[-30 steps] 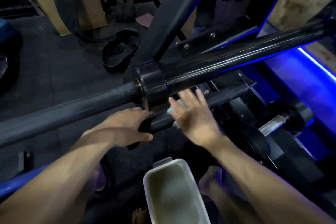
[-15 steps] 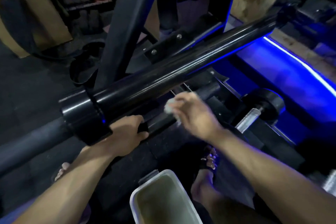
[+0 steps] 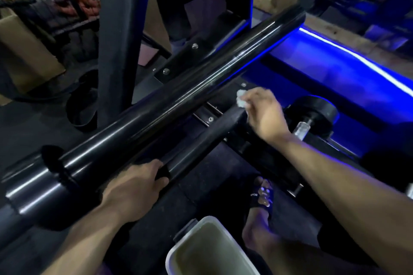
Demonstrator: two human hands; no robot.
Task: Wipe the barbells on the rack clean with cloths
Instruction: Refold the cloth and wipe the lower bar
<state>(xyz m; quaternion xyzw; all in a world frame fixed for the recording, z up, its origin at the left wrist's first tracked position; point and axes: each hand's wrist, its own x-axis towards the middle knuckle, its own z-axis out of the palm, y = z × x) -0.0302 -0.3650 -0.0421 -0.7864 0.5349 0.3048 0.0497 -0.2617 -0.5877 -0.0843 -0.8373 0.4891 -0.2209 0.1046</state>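
Observation:
Two black barbells lie one above the other on the rack. The upper barbell's thick glossy sleeve [image 3: 190, 94] runs diagonally from lower left to upper right. Below it lies the lower barbell's sleeve [image 3: 207, 134]. My left hand [image 3: 134, 187] grips this lower sleeve near its collar. My right hand [image 3: 263, 114] holds a small crumpled white cloth [image 3: 241, 101] against the sleeve's far end.
A white bucket [image 3: 176, 250] of murky water stands on the floor between my arms. My sandalled foot [image 3: 261, 203] is beside it. A dumbbell [image 3: 312, 118] lies to the right by a blue-lit platform [image 3: 335, 69]. Rack uprights [image 3: 118, 35] rise behind.
My right hand has slid the cloth along the lower sleeve toward its far end. My view has shifted right, and my left hand keeps its grip.

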